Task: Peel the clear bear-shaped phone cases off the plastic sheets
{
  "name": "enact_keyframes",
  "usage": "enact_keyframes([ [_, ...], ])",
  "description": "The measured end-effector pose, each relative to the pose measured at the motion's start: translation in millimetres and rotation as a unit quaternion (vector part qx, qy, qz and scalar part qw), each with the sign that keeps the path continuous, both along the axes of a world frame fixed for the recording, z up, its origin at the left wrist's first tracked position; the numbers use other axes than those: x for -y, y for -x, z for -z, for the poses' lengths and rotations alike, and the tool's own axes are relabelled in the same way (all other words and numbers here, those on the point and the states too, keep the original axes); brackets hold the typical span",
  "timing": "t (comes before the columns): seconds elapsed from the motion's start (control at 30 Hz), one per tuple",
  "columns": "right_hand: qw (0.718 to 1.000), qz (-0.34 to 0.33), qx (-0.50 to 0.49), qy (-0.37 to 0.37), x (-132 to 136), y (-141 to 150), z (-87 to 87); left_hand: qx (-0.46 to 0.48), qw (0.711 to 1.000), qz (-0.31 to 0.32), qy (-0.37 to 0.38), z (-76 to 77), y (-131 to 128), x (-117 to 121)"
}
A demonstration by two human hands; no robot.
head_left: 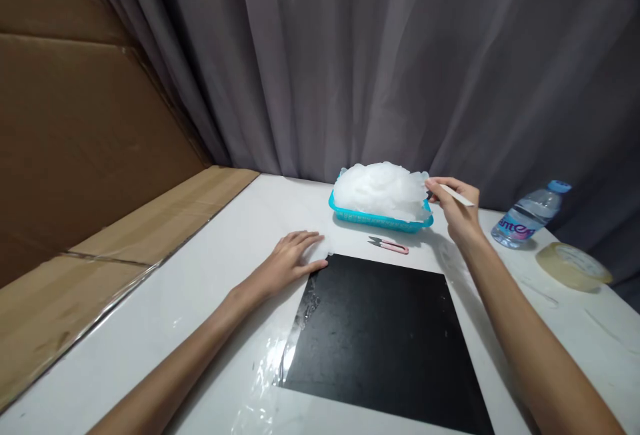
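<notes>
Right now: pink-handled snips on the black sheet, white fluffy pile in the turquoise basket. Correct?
Not quite: the head view shows the pink-handled snips on the white table, between the black sheet and the turquoise basket. The white fluffy pile is in the basket.

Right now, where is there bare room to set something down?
White tabletop lies bare between the brown cardboard strip and the left hand; the flat black sheet is mostly bare. Crowded: around the teal plastic basket, pink-handled snips and right hand, and by the clear bottle and yellowish tape roll.

Partly legible "…te…" on the bottle (529, 216)
</notes>
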State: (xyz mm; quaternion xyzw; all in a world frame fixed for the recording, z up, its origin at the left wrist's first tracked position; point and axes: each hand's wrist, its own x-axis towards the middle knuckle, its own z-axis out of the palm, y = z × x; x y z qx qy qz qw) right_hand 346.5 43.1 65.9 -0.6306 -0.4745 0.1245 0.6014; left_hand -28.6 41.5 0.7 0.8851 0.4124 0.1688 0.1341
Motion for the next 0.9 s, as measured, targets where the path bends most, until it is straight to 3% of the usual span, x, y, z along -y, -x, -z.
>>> enact_keyframes([
  [0.1,0.998,0.041,0.035,0.02,-17.7,-6.0,16.2,0.01,1.0,0.005,-0.006,-1.1,0.6,-0.1],
  [0.27,0.987,0.099,0.101,0.079,-18.0,-13.8,24.3,0.057,0.998,0.007,-0.001,-4.7,-4.0,9.0],
  [0.53,0.969,0.079,0.17,0.158,-15.8,-17.0,26.1,0.058,0.998,0.019,0.035,-11.4,-5.6,12.3],
  [0.8,0.959,0.076,0.211,0.172,-5.8,-10.6,21.6,0.171,0.979,-0.104,0.035,-13.2,-11.5,14.9],
  [0.9,0.961,0.069,0.218,0.156,-4.4,-11.9,24.3,0.179,0.979,-0.099,0.004,-18.1,-12.4,15.6],
])
